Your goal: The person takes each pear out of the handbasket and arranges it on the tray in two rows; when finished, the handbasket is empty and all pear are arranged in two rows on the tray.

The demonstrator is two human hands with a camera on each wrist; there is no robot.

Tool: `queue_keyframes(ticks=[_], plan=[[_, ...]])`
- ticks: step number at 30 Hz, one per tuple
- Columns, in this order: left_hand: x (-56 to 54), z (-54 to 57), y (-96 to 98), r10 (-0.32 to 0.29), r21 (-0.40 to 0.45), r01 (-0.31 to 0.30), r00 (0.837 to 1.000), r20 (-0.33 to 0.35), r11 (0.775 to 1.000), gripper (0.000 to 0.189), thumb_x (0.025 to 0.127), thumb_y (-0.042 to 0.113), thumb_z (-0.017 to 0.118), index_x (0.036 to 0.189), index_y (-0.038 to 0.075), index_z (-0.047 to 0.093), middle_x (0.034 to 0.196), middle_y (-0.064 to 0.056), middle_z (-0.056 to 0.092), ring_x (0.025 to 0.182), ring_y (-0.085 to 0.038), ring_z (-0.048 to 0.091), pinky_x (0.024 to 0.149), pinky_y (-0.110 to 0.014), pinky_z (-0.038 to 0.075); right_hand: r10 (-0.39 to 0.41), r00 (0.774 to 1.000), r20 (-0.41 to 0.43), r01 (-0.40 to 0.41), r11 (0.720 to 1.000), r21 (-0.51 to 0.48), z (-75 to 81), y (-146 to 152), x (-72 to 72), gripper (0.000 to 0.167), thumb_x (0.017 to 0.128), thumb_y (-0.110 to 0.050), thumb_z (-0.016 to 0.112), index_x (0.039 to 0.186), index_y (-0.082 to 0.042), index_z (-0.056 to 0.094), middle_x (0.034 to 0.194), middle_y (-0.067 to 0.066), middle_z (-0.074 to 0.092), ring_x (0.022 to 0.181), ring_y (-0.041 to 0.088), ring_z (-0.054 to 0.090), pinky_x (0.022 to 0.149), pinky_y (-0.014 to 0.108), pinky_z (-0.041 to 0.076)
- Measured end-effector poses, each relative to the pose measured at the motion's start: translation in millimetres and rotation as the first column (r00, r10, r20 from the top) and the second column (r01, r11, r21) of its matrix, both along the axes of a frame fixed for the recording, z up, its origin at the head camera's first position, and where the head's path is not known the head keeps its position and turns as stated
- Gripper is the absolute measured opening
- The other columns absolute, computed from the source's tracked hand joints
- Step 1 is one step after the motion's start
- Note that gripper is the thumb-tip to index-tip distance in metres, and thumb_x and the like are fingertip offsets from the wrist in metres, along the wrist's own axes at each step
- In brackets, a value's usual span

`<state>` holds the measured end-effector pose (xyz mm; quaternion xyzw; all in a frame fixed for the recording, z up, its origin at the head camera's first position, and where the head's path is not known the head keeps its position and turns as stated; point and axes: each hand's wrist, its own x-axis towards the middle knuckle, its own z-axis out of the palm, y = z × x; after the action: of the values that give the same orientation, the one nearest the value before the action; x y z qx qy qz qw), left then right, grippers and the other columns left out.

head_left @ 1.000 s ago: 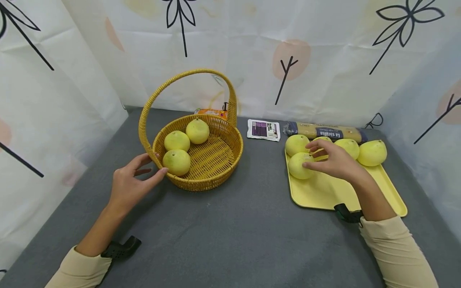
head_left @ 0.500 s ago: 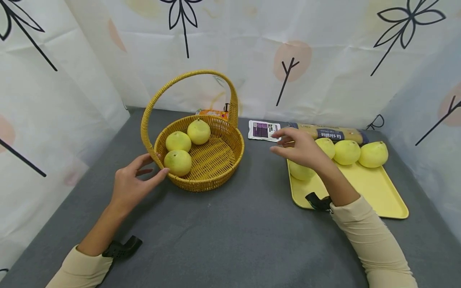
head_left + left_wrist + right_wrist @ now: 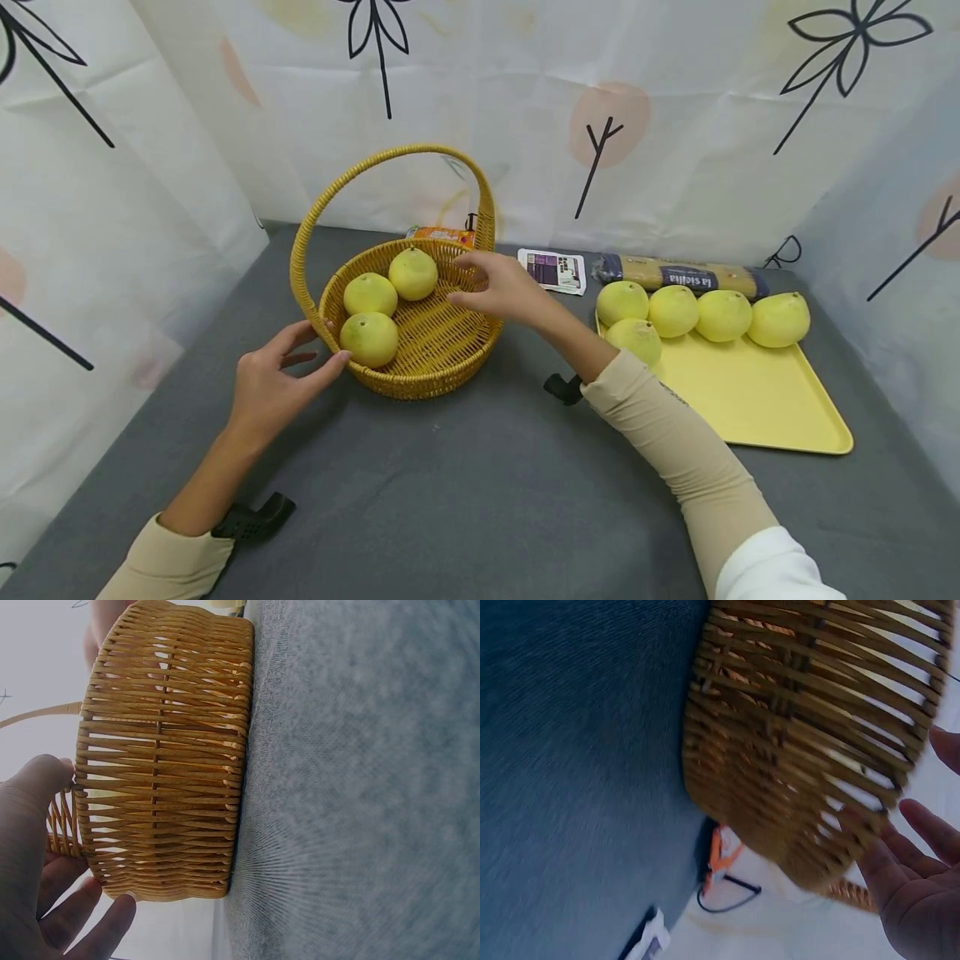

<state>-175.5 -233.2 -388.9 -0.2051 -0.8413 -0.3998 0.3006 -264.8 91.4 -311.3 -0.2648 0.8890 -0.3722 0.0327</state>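
A yellow wicker basket [image 3: 416, 385] with a tall hoop handle [image 3: 303, 242] stands on the grey table. Inside, along its left side, lie three round yellow-green fruits [image 3: 369, 339] that look like pomelos. My left hand [image 3: 273, 379] holds the basket's left rim at the handle's foot; in the left wrist view its thumb and fingers [image 3: 64, 915] straddle the rim. Over the right rim hovers my right hand [image 3: 502, 287], fingers relaxed and parted, nothing between them. The right wrist view has that hand [image 3: 919, 889] right beside the woven wall.
To the right, a yellow tray [image 3: 772, 408] bears several more of these fruits [image 3: 723, 316], one partly behind the right sleeve. Behind it lies a pasta packet [image 3: 686, 275]. A white and purple sachet [image 3: 552, 271] and an orange packet [image 3: 444, 235] lie by the patterned curtain.
My right hand has swung left from the fruits on the tray, past the sachet, to the basket's right rim, carrying nothing. The left hand and basket have stayed put.
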Motion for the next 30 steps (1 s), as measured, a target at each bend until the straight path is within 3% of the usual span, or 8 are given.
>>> queue_keyframes(ticks=[6, 10, 15, 21, 26, 30], plan=[[0.0, -0.8, -1.0, -0.006, -0.002, 0.006, 1.0, 0.007, 1.0, 0.05, 0.075, 0.008, 0.088, 0.122, 0.001, 0.069, 0.112, -0.009, 0.073, 0.103, 0.008, 0.061, 0.08, -0.015, 0.057, -0.017, 1.0, 0.0, 0.017, 0.997, 0.074, -8.9, -31, -20.0, 0.068, 0.094, -0.03, 0.073, 0.149, -0.004, 0.045, 0.149, 0.013, 0.048, 0.127, 0.032, 0.053, 0.103, 0.042, 0.048], [-0.5, -0.5, -1.6, -0.006, -0.006, 0.006, 1.0, -0.007, 1.0, 0.051, 0.075, 0.008, 0.088, 0.123, 0.002, 0.07, 0.111, -0.009, 0.073, 0.102, 0.006, 0.062, 0.079, -0.014, 0.056, -0.022, 1.0, 0.022, 0.021, 0.998, 0.063, -13.4, -45, -29.5, 0.075, 0.094, -0.032, 0.073, 0.154, -0.007, 0.037, 0.155, 0.01, 0.041, 0.136, 0.028, 0.044, 0.11, 0.04, 0.042], [-1.3, 0.8, -1.9, 0.0, -0.023, -0.001, 1.0, -0.012, 1.0, 0.051, 0.075, 0.009, 0.088, 0.123, 0.003, 0.07, 0.111, -0.008, 0.073, 0.1, -0.009, 0.068, 0.079, -0.014, 0.057, -0.047, 0.997, 0.061, 0.046, 0.999, 0.017, -19.7, -57, -39.2, 0.077, 0.093, -0.03, 0.074, 0.155, -0.007, 0.035, 0.151, 0.011, 0.043, 0.132, 0.025, 0.046, 0.104, 0.037, 0.046], [0.0, 1.4, -1.4, 0.011, -0.034, -0.011, 1.0, 0.0, 0.999, 0.051, 0.075, 0.009, 0.088, 0.122, 0.001, 0.069, 0.112, -0.009, 0.073, 0.097, -0.026, 0.07, 0.08, -0.014, 0.056, -0.081, 0.996, 0.04, 0.08, 0.996, 0.029, -27.1, -64, -49.6, 0.068, 0.092, -0.028, 0.076, 0.149, -0.008, 0.045, 0.143, 0.013, 0.047, 0.123, 0.026, 0.05, 0.096, 0.037, 0.05], [0.3, 0.6, -1.1, 0.009, -0.033, -0.009, 1.0, -0.01, 0.999, 0.05, 0.075, 0.009, 0.088, 0.121, 0.002, 0.07, 0.111, -0.009, 0.073, 0.1, -0.011, 0.068, 0.079, -0.014, 0.056, -0.101, 0.991, 0.093, 0.101, 0.995, 0.002, -34.7, -65, -53.3, 0.065, 0.087, -0.03, 0.08, 0.137, -0.007, 0.045, 0.132, 0.014, 0.053, 0.111, 0.025, 0.056, 0.091, 0.037, 0.051], [-0.2, 0.0, -0.7, 0.002, -0.024, -0.002, 1.0, -0.014, 1.0, 0.051, 0.075, 0.009, 0.088, 0.122, 0.002, 0.07, 0.111, -0.009, 0.073, 0.103, 0.003, 0.063, 0.08, -0.014, 0.056, -0.09, 0.991, 0.1, 0.087, 0.996, 0.036, -36.6, -64, -54.5, 0.07, 0.088, -0.031, 0.079, 0.142, -0.006, 0.042, 0.134, 0.013, 0.053, 0.112, 0.025, 0.056, 0.093, 0.037, 0.051]])
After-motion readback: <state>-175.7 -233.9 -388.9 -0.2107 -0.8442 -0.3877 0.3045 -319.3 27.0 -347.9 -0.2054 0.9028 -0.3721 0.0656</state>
